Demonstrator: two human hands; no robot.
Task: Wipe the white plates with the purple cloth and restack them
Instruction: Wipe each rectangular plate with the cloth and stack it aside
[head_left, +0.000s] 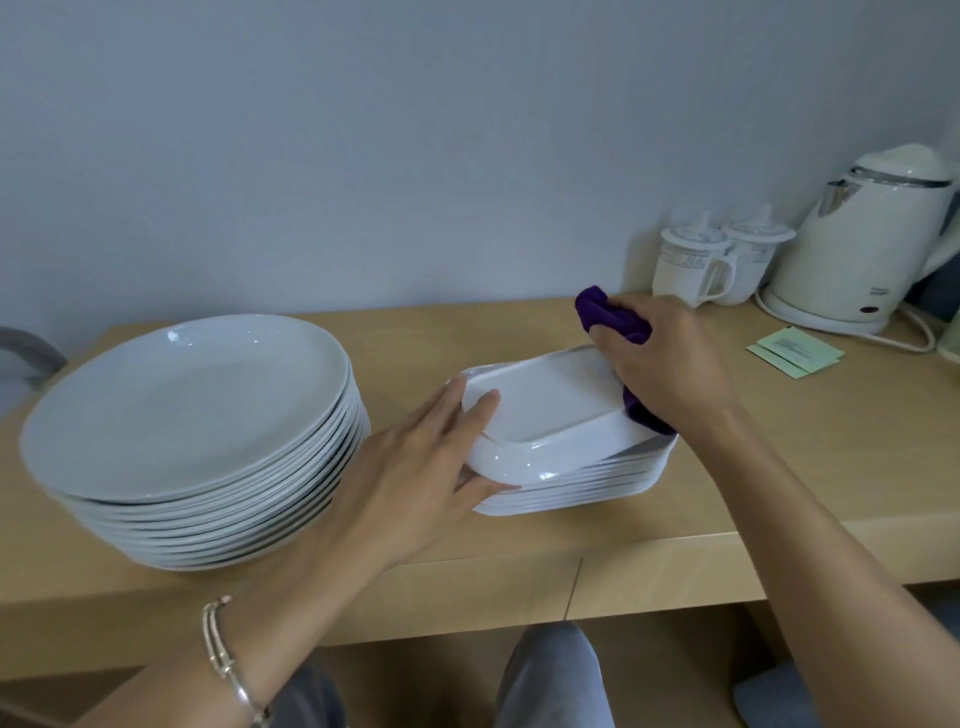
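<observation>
A tall stack of round white plates (171, 415) stands on the left of the wooden table (779, 457). In the middle lies a lower stack of rectangular white plates (582, 486). Above it, one rectangular white plate (550, 415) is held tilted, underside up. My left hand (415, 467) grips its near left edge, fingers over the rim. My right hand (665, 364) presses the bunched purple cloth (613, 317) against the plate's right end; part of the cloth hangs below the hand.
At the back right stand a white electric kettle (862, 244) on its base, two lidded white cups (722, 260) and green paper sachets (795, 353). The wall runs close behind. Drawer fronts line the table's near edge, and my knees show below.
</observation>
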